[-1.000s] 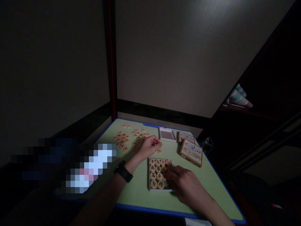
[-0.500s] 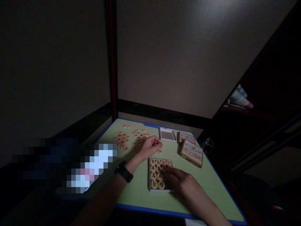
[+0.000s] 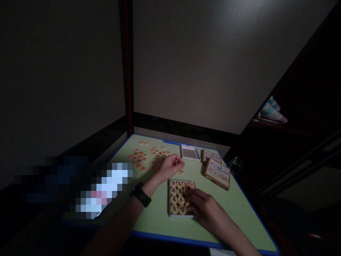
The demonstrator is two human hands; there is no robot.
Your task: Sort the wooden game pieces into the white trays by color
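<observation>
A small white tray [image 3: 169, 199] of round xiangqi pieces, some with black characters and some with red, sits near the middle front of the table. My right hand [image 3: 209, 208] reaches over the tray's right side, thumb and fingers closed around a piece [image 3: 187, 205] there and hiding its neighbours. Beyond the tray, my left hand [image 3: 170, 166] rests low above the table with its fingers curled and the thumb near their tips. Whatever it holds, if anything, is hidden. One loose piece [image 3: 181, 171] lies just below that hand.
Loose pieces [image 3: 138, 156] lie scattered at the back left of the green table [image 3: 157, 220]. An open white box part [image 3: 190, 153] stands at the back, beside two printed boxes [image 3: 217, 173]. A blurred bright device [image 3: 106, 188] is at the left.
My right hand has shifted slightly over the tray, its thumb now lower and more of a piece showing between thumb and fingers. The left hand has stayed still.
</observation>
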